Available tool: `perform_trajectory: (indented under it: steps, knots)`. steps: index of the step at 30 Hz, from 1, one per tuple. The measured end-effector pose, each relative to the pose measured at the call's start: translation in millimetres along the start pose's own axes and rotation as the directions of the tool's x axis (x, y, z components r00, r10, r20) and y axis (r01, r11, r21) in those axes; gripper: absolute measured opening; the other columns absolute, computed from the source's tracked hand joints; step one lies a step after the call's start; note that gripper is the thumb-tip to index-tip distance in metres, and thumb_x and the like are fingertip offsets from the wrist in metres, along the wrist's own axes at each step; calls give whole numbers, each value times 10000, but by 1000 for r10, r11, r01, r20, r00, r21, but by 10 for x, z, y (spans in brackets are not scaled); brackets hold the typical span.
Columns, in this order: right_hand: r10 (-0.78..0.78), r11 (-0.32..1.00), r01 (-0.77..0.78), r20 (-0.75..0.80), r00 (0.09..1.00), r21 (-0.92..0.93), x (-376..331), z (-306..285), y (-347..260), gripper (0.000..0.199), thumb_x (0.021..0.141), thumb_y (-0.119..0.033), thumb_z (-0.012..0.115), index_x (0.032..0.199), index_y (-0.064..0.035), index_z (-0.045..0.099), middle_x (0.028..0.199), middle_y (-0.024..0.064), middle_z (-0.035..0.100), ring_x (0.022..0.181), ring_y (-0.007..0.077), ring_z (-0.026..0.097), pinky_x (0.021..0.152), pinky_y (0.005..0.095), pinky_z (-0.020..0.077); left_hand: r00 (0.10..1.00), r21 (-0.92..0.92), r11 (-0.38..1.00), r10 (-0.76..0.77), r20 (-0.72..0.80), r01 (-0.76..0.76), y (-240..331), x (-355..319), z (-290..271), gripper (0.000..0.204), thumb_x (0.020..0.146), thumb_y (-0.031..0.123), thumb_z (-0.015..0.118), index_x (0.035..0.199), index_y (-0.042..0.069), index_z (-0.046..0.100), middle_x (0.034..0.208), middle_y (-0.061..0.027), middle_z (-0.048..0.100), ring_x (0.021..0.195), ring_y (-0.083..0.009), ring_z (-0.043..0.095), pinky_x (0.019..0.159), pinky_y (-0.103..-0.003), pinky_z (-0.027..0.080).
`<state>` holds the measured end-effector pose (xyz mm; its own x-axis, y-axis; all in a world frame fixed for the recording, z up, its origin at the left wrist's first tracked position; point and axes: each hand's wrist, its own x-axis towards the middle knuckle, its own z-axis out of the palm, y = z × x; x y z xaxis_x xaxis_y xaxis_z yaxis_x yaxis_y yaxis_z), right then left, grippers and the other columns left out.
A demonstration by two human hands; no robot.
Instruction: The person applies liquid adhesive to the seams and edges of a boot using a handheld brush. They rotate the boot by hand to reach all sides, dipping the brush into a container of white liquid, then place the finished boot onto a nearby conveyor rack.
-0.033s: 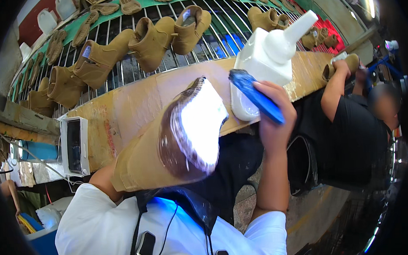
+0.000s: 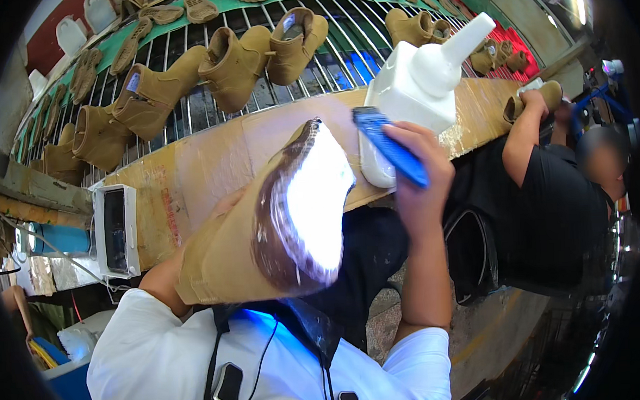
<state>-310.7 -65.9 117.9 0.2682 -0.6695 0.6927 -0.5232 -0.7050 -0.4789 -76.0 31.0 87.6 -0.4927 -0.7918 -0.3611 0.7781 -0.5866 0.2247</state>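
A tan boot (image 2: 220, 253) is tilted up in front of me, its bare bottom glaring white inside a glossy brown band around the lower edge. My left hand (image 2: 228, 202) grips it from the far side; only a bit of that hand shows past the boot, the rest being hidden behind it. To the right, my right hand (image 2: 424, 164) holds a blue-handled brush (image 2: 396, 151). Its dark bristle end points up and left, apart from the boot. Just behind the brush stands a large white bottle (image 2: 415, 91) with a long spout.
A cardboard-covered bench (image 2: 212, 151) runs across. Beyond it, several tan boots (image 2: 234, 69) stand on a metal-bar rack (image 2: 339, 48), with soles (image 2: 200, 8) further back. A white-framed box (image 2: 116, 228) sits at left. At right, a co-worker (image 2: 546, 206) in black holds another boot (image 2: 552, 97).
My right hand and the brush have shifted slightly left. A bit of my left hand now shows behind the boot, which has barely moved.
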Motion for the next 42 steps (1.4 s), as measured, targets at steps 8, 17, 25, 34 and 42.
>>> perform_trajectory:
  steps: [8,17,25,34,42]
  knots:
    - [-7,1000,7,-35,999,6,-264,137,-328,234,705,-10,708,935,-52,700,941,164,665,839,276,672,714,301,521,988,-7,999,42,-151,-43,73,-37,-73,457,900,260,545,1303,58,466,1046,-100,636,848,-183,645,754,-306,533]
    - [371,293,-251,132,919,922,-756,-349,-137,238,812,-105,670,1010,-11,578,1052,240,593,978,307,594,849,386,492,942,179,970,210,-262,-167,383,200,169,463,868,292,578,1255,44,516,959,-98,668,794,-182,662,708,-313,548]
    - [707,179,-177,-2,707,968,-977,-823,342,350,724,4,677,1047,-17,543,1060,198,551,958,253,570,851,338,472,933,831,457,305,190,-318,1476,941,666,508,844,350,615,1209,5,538,1040,-112,635,854,-160,637,749,-281,524]
    - [774,108,-207,49,631,972,-904,-880,679,413,699,18,670,1066,-31,486,1054,165,520,958,257,571,862,356,528,974,812,-564,226,-25,152,2458,3324,1858,575,734,453,734,1055,-20,672,1029,-138,673,846,-223,658,797,-365,517]
    - [826,73,-255,86,558,964,-841,-727,855,392,693,6,680,1046,-8,509,1031,195,539,917,270,600,807,367,553,911,317,-856,405,-79,409,1884,4785,1453,511,712,485,688,1089,141,699,1090,-60,681,1010,-212,650,807,-348,509]
